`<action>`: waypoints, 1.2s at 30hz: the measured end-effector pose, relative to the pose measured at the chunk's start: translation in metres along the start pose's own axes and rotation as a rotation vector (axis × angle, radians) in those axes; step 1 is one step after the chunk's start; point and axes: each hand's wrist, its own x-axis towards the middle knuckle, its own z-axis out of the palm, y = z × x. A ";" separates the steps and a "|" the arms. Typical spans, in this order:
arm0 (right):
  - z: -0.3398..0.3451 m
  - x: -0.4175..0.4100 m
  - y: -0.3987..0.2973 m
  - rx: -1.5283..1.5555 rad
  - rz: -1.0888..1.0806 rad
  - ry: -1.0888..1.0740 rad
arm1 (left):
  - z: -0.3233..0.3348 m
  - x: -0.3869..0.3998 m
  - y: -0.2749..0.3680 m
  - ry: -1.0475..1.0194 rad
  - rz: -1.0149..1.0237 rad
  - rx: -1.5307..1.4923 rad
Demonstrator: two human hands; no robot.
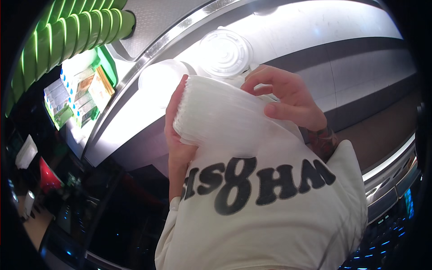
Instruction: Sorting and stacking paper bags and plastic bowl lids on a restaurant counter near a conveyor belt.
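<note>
My left hand [178,131] is wrapped around the left end of a stack of thin, translucent white plastic pieces [219,114]. The stack lies slanted in front of my chest, with its layered edges facing left; they look like nested lids, but blur hides their exact kind. By the stack's right end, my right hand [287,94] is bent with thumb and fingers apart. Its fingertips are close to the stack's edge, and I cannot tell whether they touch it. Beyond the stack, round plastic lids [224,52] lie on the white counter [287,30].
A white round item [160,81], washed out by glare, is left of the lids. Stacked green cups [84,32] extend in from the upper left. Small boxes [82,92] stand beyond the counter's curved metal edge [152,50]. My printed white shirt [270,222] fills the lower middle.
</note>
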 end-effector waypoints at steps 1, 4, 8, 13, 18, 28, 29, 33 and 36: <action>0.000 -0.001 0.000 -0.015 0.005 0.020 | -0.001 0.000 -0.002 -0.001 -0.002 0.000; 0.002 -0.002 0.000 -0.028 0.006 0.053 | -0.005 0.002 -0.004 -0.002 -0.006 -0.006; 0.002 -0.003 0.002 0.006 -0.014 0.065 | -0.009 0.003 -0.004 -0.046 -0.013 0.007; 0.007 -0.002 -0.006 -0.135 -0.083 -0.008 | -0.016 0.002 -0.007 -0.019 0.091 0.216; 0.027 -0.005 -0.014 -0.589 -0.051 -0.057 | -0.021 0.003 -0.005 -0.037 0.124 0.240; 0.037 0.013 0.003 -0.479 -0.023 -0.047 | -0.047 0.008 -0.003 -0.092 0.497 0.407; 0.038 0.013 0.001 -0.477 0.024 -0.066 | -0.050 0.007 0.000 -0.116 0.410 0.284; 0.006 0.024 0.015 -0.387 -0.006 -0.320 | -0.062 0.005 0.004 -0.198 0.238 0.103; -0.037 0.055 0.055 -0.495 0.105 0.147 | -0.065 0.001 0.003 -0.192 0.271 0.130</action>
